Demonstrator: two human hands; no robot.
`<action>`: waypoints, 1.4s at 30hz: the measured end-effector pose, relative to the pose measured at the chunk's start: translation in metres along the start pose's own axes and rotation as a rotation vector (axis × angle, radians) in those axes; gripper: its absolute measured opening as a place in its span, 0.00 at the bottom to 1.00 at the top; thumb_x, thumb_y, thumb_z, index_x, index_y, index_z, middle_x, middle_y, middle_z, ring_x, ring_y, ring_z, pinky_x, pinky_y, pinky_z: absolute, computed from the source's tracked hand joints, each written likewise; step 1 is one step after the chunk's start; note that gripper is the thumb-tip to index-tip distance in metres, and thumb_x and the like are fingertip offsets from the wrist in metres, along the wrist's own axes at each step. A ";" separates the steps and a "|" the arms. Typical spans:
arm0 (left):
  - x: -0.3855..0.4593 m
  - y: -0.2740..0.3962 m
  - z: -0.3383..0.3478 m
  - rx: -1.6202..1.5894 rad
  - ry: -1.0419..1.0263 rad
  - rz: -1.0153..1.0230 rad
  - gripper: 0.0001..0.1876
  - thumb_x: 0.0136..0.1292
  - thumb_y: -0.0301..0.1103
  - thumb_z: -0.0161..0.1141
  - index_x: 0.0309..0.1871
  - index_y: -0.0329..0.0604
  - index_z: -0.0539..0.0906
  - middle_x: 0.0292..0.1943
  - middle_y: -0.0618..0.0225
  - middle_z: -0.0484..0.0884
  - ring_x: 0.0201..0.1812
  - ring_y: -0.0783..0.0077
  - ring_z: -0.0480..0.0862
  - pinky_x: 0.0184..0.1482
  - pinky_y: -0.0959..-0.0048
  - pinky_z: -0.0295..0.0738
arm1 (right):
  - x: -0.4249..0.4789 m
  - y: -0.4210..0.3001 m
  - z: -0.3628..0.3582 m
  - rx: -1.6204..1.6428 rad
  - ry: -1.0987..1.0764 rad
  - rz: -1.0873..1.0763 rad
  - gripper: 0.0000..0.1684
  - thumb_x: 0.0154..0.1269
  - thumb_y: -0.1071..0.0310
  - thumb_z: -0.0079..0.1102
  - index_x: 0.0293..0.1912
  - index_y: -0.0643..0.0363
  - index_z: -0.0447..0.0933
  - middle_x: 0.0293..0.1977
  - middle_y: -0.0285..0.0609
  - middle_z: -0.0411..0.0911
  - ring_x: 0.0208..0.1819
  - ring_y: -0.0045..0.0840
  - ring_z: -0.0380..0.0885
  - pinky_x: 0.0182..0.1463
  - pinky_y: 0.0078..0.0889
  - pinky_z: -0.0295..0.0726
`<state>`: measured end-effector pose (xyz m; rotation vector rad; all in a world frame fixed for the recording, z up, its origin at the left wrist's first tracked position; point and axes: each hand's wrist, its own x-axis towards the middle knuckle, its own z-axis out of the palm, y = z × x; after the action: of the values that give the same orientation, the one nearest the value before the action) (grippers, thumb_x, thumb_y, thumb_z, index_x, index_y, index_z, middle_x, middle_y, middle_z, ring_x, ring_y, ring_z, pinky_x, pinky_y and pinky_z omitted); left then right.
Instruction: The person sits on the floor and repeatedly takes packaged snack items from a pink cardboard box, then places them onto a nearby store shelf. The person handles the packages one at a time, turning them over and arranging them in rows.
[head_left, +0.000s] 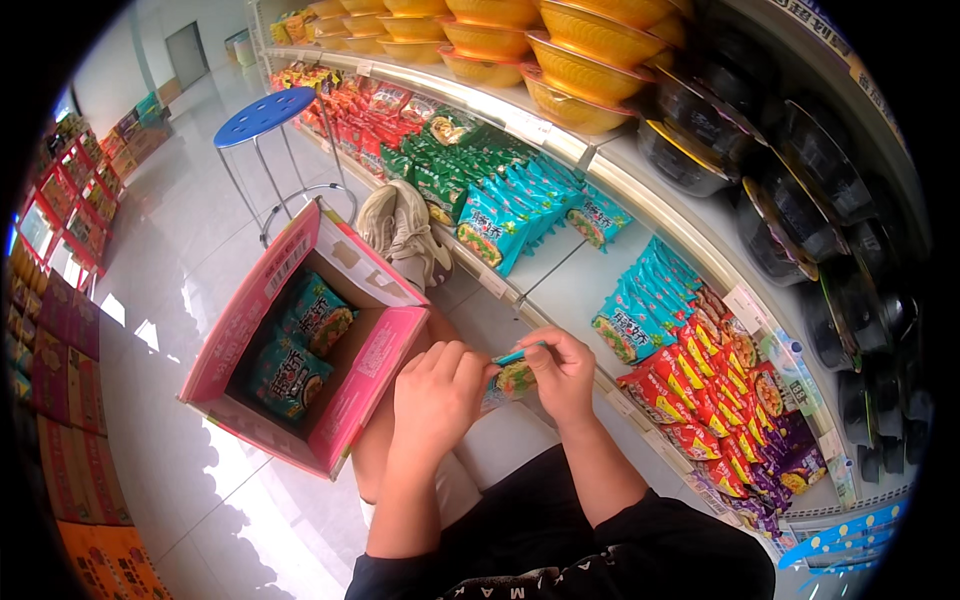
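Note:
Both my hands hold a teal instant noodle packet (514, 379) by its top edge, above my lap. My left hand (441, 390) pinches one end and my right hand (559, 371) the other; the fingers hide part of it. An open pink cardboard box (371, 375) leans by my legs on the left. Inside lie teal noodle packets (289, 379), two of them plainly visible. On the bottom shelf to the right, rows of similar teal packets (510, 217) stand, with another teal row (649, 307) nearer me.
A blue-topped metal stool (264, 116) stands beyond the box. Red noodle packets (694, 390) and green ones (450, 161) share the low shelf. Yellow bowls (585, 56) and black bowls (787, 187) fill the shelf above. Stacked cartons (75, 390) line the left side.

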<state>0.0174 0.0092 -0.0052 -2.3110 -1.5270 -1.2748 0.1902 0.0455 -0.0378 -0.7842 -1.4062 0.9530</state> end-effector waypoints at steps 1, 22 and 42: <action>-0.001 -0.001 0.001 0.022 0.004 -0.007 0.08 0.57 0.33 0.70 0.31 0.44 0.80 0.27 0.69 0.76 0.30 0.63 0.80 0.30 0.64 0.74 | 0.001 -0.003 0.001 0.019 0.001 0.017 0.12 0.71 0.64 0.66 0.39 0.65 0.80 0.36 0.39 0.83 0.38 0.18 0.80 0.45 0.22 0.79; -0.007 -0.008 0.005 -0.062 -0.183 -0.107 0.19 0.60 0.49 0.68 0.26 0.45 0.76 0.19 0.65 0.77 0.22 0.57 0.81 0.23 0.62 0.73 | 0.002 0.008 -0.016 0.049 -0.023 0.139 0.12 0.72 0.65 0.66 0.38 0.65 0.80 0.34 0.33 0.79 0.35 0.12 0.75 0.40 0.17 0.73; -0.028 -0.048 0.032 -1.059 -0.074 -0.469 0.27 0.56 0.33 0.78 0.55 0.31 0.78 0.42 0.63 0.86 0.45 0.74 0.83 0.52 0.73 0.77 | 0.008 0.023 -0.019 0.493 0.300 0.164 0.08 0.76 0.66 0.60 0.41 0.61 0.77 0.41 0.37 0.81 0.39 0.16 0.77 0.48 0.23 0.77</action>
<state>-0.0057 0.0285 -0.0612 -2.5558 -1.7292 -2.6630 0.2063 0.0650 -0.0559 -0.6390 -0.8081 1.1936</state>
